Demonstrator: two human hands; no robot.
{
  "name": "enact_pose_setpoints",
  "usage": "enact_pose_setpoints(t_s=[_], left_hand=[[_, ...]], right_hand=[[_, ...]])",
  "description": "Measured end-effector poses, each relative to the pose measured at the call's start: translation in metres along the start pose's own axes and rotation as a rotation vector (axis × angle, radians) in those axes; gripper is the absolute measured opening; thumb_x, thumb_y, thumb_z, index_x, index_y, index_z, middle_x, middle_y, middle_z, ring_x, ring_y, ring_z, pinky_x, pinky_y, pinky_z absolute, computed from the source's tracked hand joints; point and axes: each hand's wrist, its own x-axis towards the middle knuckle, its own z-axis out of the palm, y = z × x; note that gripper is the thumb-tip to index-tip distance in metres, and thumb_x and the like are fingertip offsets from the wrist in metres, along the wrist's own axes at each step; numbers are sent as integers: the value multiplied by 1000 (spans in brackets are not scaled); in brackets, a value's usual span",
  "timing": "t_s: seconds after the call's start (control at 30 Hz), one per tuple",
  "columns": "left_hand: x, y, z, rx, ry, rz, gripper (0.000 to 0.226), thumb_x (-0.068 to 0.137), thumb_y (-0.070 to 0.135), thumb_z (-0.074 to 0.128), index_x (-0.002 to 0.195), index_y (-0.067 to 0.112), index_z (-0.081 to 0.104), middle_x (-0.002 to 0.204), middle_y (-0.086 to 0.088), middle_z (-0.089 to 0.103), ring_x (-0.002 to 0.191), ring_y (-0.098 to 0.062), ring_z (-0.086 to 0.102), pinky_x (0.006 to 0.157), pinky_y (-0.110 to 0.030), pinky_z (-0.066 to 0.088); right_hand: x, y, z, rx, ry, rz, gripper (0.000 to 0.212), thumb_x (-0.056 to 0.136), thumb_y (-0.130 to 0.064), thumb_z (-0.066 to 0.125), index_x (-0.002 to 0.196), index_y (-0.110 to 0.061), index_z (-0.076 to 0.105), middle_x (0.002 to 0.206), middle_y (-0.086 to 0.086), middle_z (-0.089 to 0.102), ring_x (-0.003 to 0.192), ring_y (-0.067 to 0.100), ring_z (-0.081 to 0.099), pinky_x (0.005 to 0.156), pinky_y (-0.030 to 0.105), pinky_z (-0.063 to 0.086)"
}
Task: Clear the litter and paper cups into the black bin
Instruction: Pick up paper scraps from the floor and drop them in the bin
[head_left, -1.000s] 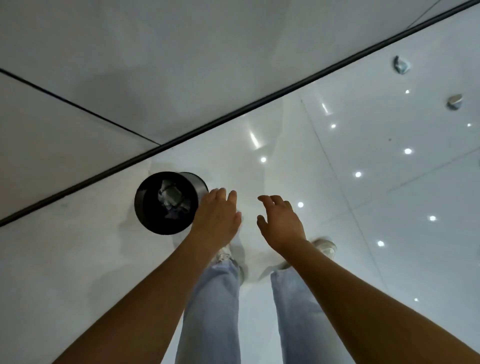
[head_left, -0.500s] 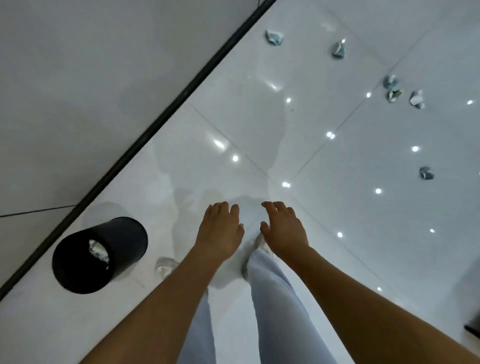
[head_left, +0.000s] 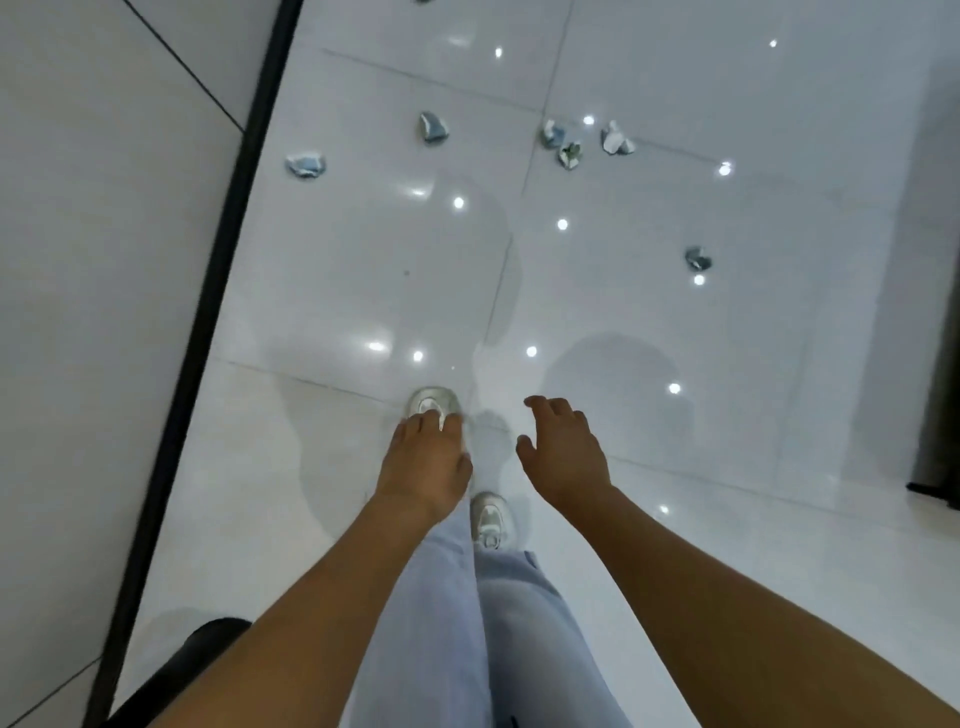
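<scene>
White glossy floor (head_left: 363, 270) fills the head view. The person has turned from the black bin (head_left: 208, 644), now at the lower left edge behind the left forearm, toward crumpled litter (head_left: 432, 128) scattered well ahead. The left hand (head_left: 423, 465) and right hand (head_left: 563, 452) hang forward, fingers relaxed, holding nothing. Earlier the bin sat beside the hands; this looks like walking to fetch more.

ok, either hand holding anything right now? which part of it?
Nothing held. The left hand and right hand are both empty, fingers loosely spread above the floor. The litter lies ahead, untouched.
</scene>
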Motion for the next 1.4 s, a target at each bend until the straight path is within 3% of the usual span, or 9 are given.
enact_pose_setpoints(t_s=[0.1,0.43,0.67,1.13,1.4], left_hand=[[33,19,-26,45,-2,81,47,98,36,37,140,15,33,138,-7,45,122,-21,44,108,-31,32],[154,70,-129,181,-56,233,52,99,34,35,146,13,27,145,-7,36,133,-23,35,115,-31,20],[224,110,-177,284,-80,272,50,99,35,36,142,11,31,139,-9,41,127,-24,38,109,-31,24],[380,257,-206,318,-143,244,50,98,35,37,143,12,32,141,-9,41,128,-24,38,109,-31,27],[481,313,-180,300,-140,317,48,97,32,42,141,14,35,142,-7,42,127,-21,40,107,-28,29]], right_hand=[[20,14,-23,62,28,69,47,97,-26,47,141,-19,37,136,5,47,117,24,48,92,36,47],[112,44,-111,190,71,270,48,97,-26,46,143,-17,36,136,7,45,118,25,47,92,35,47],[182,75,-170,356,145,325,49,95,-23,50,142,-16,37,139,9,44,122,28,45,97,39,45],[310,249,-259,434,96,428,49,94,-21,51,141,-17,37,136,8,43,117,29,45,91,39,46],[392,339,-232,422,74,536,50,93,-18,50,141,-16,37,138,10,42,119,31,44,90,39,43]])
